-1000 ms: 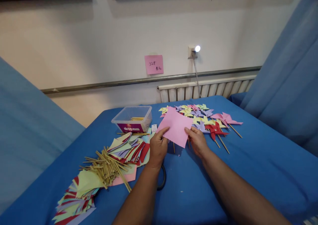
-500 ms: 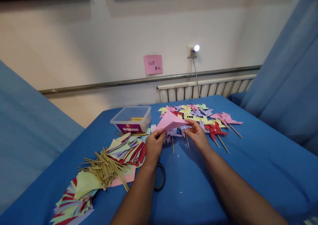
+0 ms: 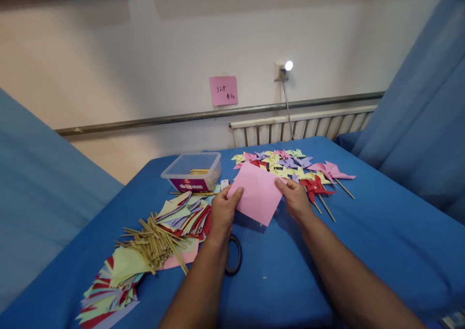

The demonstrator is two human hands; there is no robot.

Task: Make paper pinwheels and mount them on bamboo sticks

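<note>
Above the clear plastic box (image 3: pixel 192 171), a pink sticky note (image 3: pixel 223 90) on the cream wall (image 3: pixel 145 62) bears handwriting too small to read; the box's purple label is equally illegible. Just right of the box, over the blue tablecloth (image 3: pixel 381 242), the left hand (image 3: pixel 222 211) and right hand (image 3: pixel 296 199) each pinch the pink paper sheet (image 3: pixel 257 192).

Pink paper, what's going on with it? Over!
Left hand and right hand both grip pink paper, held flat above blue table. Nothing between them.
</note>
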